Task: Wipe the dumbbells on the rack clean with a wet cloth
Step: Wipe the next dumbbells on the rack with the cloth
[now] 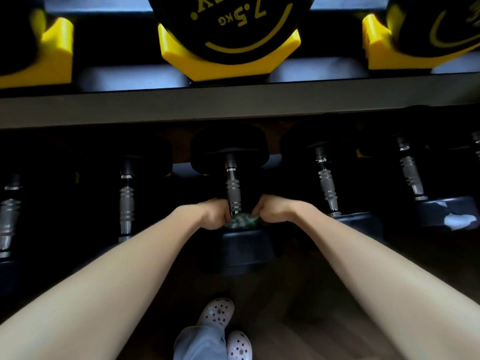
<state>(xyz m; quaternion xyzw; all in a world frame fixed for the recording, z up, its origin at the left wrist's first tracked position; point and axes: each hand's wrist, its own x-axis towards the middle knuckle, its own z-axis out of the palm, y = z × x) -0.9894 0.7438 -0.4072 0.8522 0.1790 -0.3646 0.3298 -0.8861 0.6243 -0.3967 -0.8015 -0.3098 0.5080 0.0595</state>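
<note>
The middle dumbbell (233, 190) lies on the lower level of the rack (233, 105), between a left dumbbell (126, 203) and a right dumbbell (327, 185). The left hand (214, 214) and right hand (272, 210) are at both sides of its handle, with the cloth (240, 221) between them. An upper dumbbell (228, 29) sits above.

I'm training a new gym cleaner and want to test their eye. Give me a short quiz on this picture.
1. True or false: the left hand and right hand both grip the cloth.
2. Where on the middle dumbbell is the cloth? A. at the near end of the handle; B. on the far head; C. under the near head.
3. Fill in: the upper dumbbell is marked ___ kg.

Key: 1 true; 2 A; 3 7.5.
</note>
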